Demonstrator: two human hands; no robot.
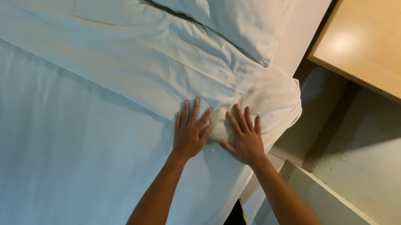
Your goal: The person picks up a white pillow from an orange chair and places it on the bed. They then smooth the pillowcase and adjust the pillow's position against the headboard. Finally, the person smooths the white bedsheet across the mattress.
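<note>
A bed is covered with a white striped duvet [51, 163], and the folded-back band of a white sheet [120, 50] runs across it. My left hand [190, 130] lies flat, fingers spread, on the fold's edge near the bed's right side. Right beside it, my right hand [243, 136] also presses flat on the wrinkled sheet at the mattress corner [283, 102]. Neither hand holds anything. A white pillow [226, 11] lies above the fold at the top.
A light wooden tabletop [384, 41] stands at the upper right beside the bed. Below it is a pale wall or floor [376, 157] with a ledge. A dark gap with a black and yellow item [237, 223] shows at the bed's side.
</note>
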